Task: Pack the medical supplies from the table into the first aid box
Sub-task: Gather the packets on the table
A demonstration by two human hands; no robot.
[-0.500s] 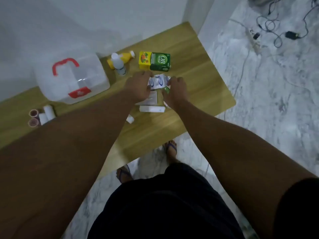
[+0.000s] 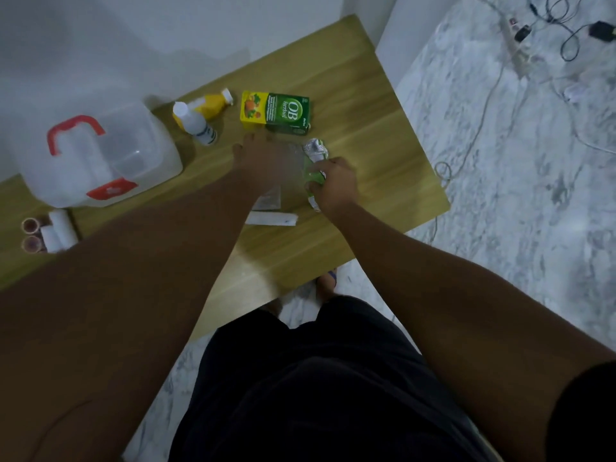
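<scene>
The clear first aid box [image 2: 100, 158] with a red handle and red latch stands closed at the table's left. My right hand [image 2: 333, 185] is shut on silver and green sachets [image 2: 315, 161] near the table's middle. My left hand [image 2: 263, 161] lies blurred just left of them, fingers spread over a flat packet [image 2: 270, 198]; I cannot tell if it grips anything. A white strip [image 2: 271, 219] lies just in front. A green and yellow box [image 2: 275, 111], a white bottle [image 2: 195, 123] and a yellow bottle [image 2: 213, 103] sit behind.
White rolls [image 2: 60, 230] and two tape rolls [image 2: 30, 235] lie at the wooden table's [image 2: 366, 128] left front edge. A white wall runs behind. Marble floor with cables and a power strip [image 2: 513, 41] lies to the right.
My right hand has closed around the sachets and pulled them slightly toward me. My left hand has shifted left and back, blurred with motion.
</scene>
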